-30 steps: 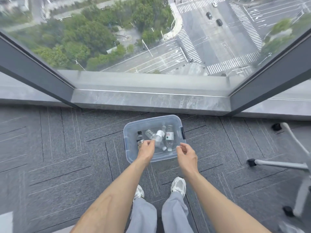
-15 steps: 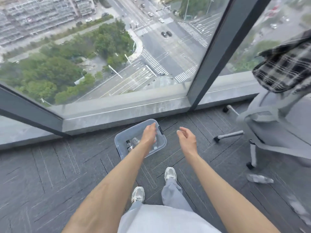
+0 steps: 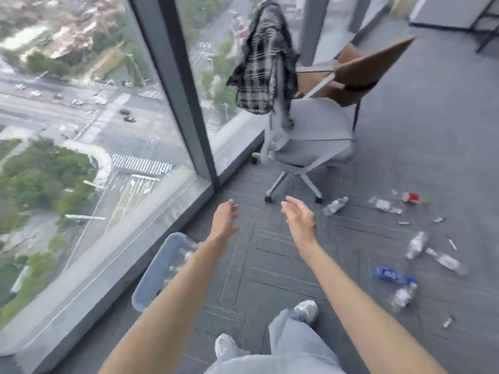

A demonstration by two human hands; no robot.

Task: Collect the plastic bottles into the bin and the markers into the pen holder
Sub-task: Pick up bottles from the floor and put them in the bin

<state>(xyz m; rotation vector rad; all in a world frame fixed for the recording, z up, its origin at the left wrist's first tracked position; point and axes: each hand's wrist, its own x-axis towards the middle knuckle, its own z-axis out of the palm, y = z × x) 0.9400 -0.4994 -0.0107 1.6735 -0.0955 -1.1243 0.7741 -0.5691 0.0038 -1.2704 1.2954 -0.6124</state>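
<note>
Indoors, beside a floor-to-ceiling window (image 3: 108, 130), a person stretches both bare arms out over the dark grey carpet floor (image 3: 270, 265). The left hand (image 3: 224, 221) and the right hand (image 3: 299, 220) hold nothing, and the fingers of each are released, loosely spread and slightly bent. The translucent rectangular plastic bin (image 3: 151, 279) sits on the floor against the window ledge, partly under the left forearm, with blurred shapes inside that look like bottles. The uncollected litter lies the other way, on the carpet to the right. The nearest clear plastic bottle (image 3: 334, 205) rests on its side ahead of the right hand and to its right, near a caster of the grey swivel office chair (image 3: 313, 136). Its long axis runs slantwise, rising away to the right, roughly crosswise to the outstretched fingers. The right hand is plainly the nearer, so the pick-up looks to call for a reach forward and rightward, closing across the bottle's body. Further clear bottles (image 3: 417, 244) and a crushed blue bottle (image 3: 390, 275) lie farther right, well apart from both hands. Small slim pieces (image 3: 452, 242) among them may be markers but are too blurred to say. No pen holder is in view.
</note>
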